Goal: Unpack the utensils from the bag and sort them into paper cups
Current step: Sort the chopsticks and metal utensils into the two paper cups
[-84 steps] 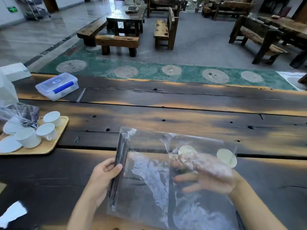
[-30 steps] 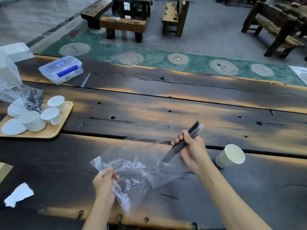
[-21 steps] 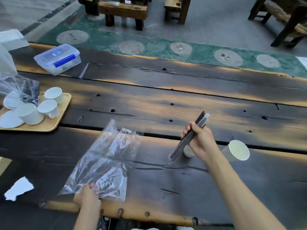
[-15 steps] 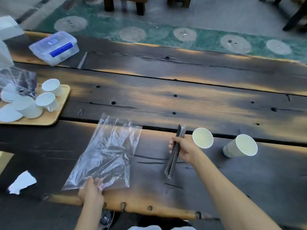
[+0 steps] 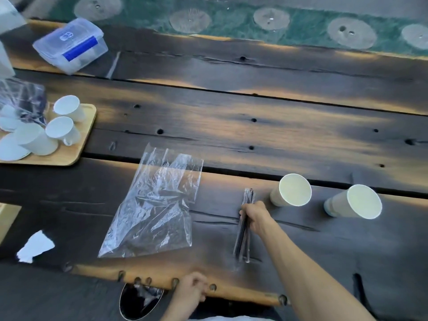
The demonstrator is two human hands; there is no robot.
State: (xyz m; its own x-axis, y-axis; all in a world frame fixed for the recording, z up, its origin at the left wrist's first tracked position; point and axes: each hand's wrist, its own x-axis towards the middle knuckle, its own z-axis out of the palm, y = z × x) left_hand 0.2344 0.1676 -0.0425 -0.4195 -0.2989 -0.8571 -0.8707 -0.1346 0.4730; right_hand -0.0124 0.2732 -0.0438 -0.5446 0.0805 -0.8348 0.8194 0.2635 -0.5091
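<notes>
My right hand [image 5: 256,215] grips a bundle of dark utensils in a clear sleeve [image 5: 243,237], with its lower end touching the table. The clear plastic bag [image 5: 152,205] lies flat and apparently empty to the left of it. Two white paper cups stand just beyond my right hand: the nearer cup [image 5: 292,190] beside my knuckles and the farther cup [image 5: 354,202] to the right. My left hand [image 5: 192,289] rests at the table's near edge with fingers curled and nothing in it.
A wooden tray [image 5: 76,149] at the left carries several white cups and lids, with a crumpled bag behind. A clear lidded container [image 5: 71,45] sits at the far left. A white paper scrap [image 5: 34,247] lies near the front edge.
My right hand drew the utensil bundle out of the bag and brought it down beside the cups. My left hand laid the bag flat, let go and moved right along the table's edge.
</notes>
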